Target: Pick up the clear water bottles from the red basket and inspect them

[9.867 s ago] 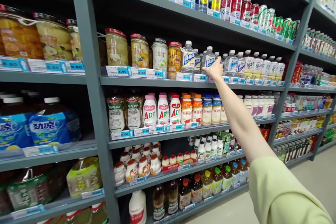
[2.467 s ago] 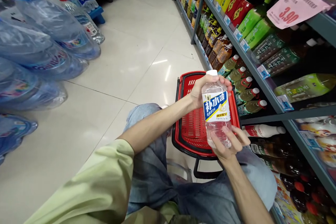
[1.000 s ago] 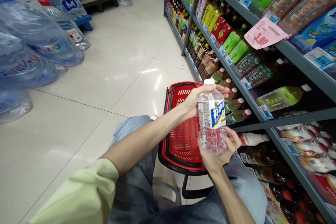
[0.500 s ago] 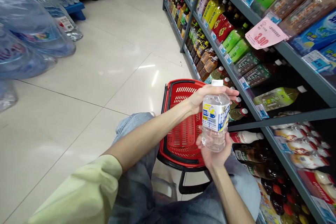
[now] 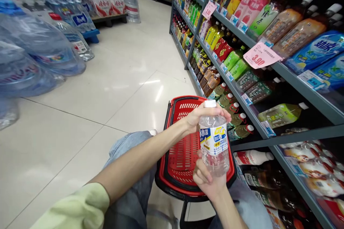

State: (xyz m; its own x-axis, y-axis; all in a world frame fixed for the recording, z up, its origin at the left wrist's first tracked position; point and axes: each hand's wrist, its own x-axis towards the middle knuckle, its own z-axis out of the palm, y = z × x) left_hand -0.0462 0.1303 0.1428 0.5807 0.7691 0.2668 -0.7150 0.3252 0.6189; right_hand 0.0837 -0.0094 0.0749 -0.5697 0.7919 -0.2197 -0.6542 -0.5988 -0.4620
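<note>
Bottle (image 5: pixel 214 140) of clear, thin plastic, held between both hands above the red basket: smooth rounded shoulders at the top, moulded ridges toward the base, colourless liquid inside. Its ribbed white cap (image 5: pixel 210 103) sticks up just above the fingers of the left hand (image 5: pixel 201 115), which are wrapped around the shoulder below it. At the other end, the fingers of the right hand (image 5: pixel 206 180) are curled against the base, clamping it from beneath. Between the two sets of fingers runs a glossy printed label (image 5: pixel 220 136) in white, blue and yellow.

Below the fingers sits the basket (image 5: pixel 185 150), hard red plastic pierced with rows of slots, its rounded rim edged in black; a black handle (image 5: pixel 184 212) juts toward the knees. Faded, soft denim jeans (image 5: pixel 127 155) lie to the left of the right fingers. Just beyond the left fingertips, small bottles (image 5: pixel 236 118) with white caps lean along a grey shelf (image 5: pixel 298 135). Farther left of the fingers, glossy floor tiles (image 5: pixel 129 93) reflect streaks of light.
</note>
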